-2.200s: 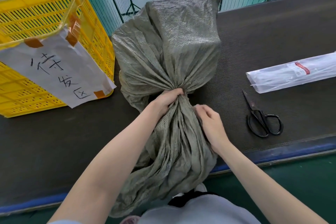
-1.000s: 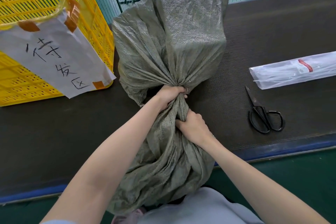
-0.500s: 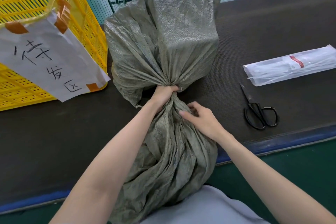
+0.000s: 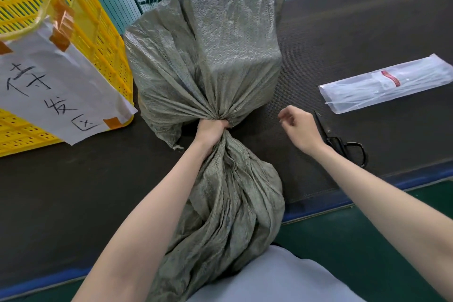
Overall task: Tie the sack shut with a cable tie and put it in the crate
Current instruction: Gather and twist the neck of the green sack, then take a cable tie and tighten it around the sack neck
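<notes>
- The left hand (image 4: 212, 130) reached forward over the tabletop (image 4: 73, 193), forearm stretched out from the body, and its fingers were curled tight round the gathered neck of the grey-green woven sack (image 4: 208, 56), bunching the cloth into radiating pleats.
- The right hand (image 4: 300, 130) hovered above the tabletop, well to the right of the gripped neck and clear of the sack; its fingers were loosely curled, relaxed and apart, holding nothing.
- The sack lay on the tabletop: its filled, boxy body sat just beyond the left fingers, and its loose open end trailed back from them over the near tabletop edge toward the person's lap.
- What filled the sack could not be seen through the cloth.
- No tie was visible round the neck.
- A yellow slatted crate (image 4: 98, 39) stood to the left of the left fingers, just beside the sack's body; a taped white paper sign (image 4: 56, 86) with handwritten characters hung on its side. Its inside was mostly out of view.
- Black scissors (image 4: 343, 144) lay just right of the right hand, partly hidden by its wrist.
- A clear plastic packet of cable ties (image 4: 384, 83) lay farther right and beyond the right fingers, closed flat on the tabletop.
</notes>
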A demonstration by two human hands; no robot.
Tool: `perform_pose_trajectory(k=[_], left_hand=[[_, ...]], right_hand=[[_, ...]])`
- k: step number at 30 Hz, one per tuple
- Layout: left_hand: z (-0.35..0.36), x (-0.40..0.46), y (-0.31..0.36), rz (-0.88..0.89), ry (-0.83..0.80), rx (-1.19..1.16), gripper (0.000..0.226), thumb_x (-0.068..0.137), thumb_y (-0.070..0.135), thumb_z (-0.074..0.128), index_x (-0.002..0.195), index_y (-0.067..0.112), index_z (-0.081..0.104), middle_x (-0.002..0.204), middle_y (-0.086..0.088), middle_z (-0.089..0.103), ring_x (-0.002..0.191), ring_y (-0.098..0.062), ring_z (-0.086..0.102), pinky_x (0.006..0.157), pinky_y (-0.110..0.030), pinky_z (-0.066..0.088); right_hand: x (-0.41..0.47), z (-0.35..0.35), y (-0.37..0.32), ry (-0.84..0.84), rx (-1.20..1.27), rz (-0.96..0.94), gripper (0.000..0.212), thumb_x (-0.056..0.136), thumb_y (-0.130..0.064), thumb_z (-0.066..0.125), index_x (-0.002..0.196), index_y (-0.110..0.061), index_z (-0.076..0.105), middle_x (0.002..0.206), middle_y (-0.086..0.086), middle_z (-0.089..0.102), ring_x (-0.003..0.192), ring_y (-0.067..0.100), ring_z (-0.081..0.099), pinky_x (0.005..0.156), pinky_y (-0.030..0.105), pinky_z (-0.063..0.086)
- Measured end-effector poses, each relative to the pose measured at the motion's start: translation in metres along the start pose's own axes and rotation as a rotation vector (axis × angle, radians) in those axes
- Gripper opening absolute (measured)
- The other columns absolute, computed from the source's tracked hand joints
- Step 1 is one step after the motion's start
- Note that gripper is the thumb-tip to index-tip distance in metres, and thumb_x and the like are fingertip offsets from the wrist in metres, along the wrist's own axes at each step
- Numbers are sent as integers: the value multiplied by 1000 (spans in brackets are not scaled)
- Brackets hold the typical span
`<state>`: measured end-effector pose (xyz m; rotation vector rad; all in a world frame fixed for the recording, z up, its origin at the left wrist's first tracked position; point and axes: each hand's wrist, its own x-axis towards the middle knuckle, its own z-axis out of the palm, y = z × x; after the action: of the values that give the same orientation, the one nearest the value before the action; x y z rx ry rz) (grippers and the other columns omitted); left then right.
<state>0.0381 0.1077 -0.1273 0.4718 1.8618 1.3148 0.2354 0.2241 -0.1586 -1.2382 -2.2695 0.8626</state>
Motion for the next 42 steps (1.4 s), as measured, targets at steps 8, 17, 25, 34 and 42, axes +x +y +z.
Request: perform_pose_trajectory(k=[8, 17, 25, 34, 42], left_hand=[[8, 21, -11, 46, 135, 98, 52, 60, 13, 65, 112, 9, 68, 119, -3, 68, 116, -18, 58, 107, -40, 43], [10, 31, -11, 59, 161, 162, 57, 61, 18, 65, 116, 6, 67, 125, -4, 65, 121, -19, 55, 108, -40, 41], [10, 35, -14, 72, 191, 200, 50, 73, 11, 69, 121, 4, 64, 130, -6, 62, 124, -18, 53, 110, -33, 37], [12, 41, -19, 111, 212, 228, 50, 79, 7, 69, 128, 4, 59, 136, -5, 57, 130, -17, 47, 99, -13, 27], [12, 42, -23, 87, 226, 195, 52, 79, 5, 69, 130, 3, 56, 137, -6, 56, 130, -19, 47, 98, -14, 26]], right_hand=[[46, -34, 50, 50, -351, 38, 20, 86, -4, 50, 99, -6, 64, 105, 13, 65, 103, 35, 54, 89, 45, 39], [62, -58, 92, -127, -990, 14, 25, 84, -6, 50, 108, -11, 58, 116, 8, 60, 113, 34, 47, 92, 42, 34], [81, -55, 75, -368, -1460, -103, 7, 60, -26, 71, 62, -19, 70, 59, -4, 67, 65, 19, 63, 68, 24, 46], [90, -62, 93, -349, -1445, -236, 14, 47, -26, 79, 45, -20, 67, 46, -7, 60, 56, 18, 59, 63, 22, 43], [70, -44, 75, 45, -1041, -507, 25, 78, -8, 39, 93, -8, 58, 63, 5, 66, 68, 28, 61, 65, 35, 44]])
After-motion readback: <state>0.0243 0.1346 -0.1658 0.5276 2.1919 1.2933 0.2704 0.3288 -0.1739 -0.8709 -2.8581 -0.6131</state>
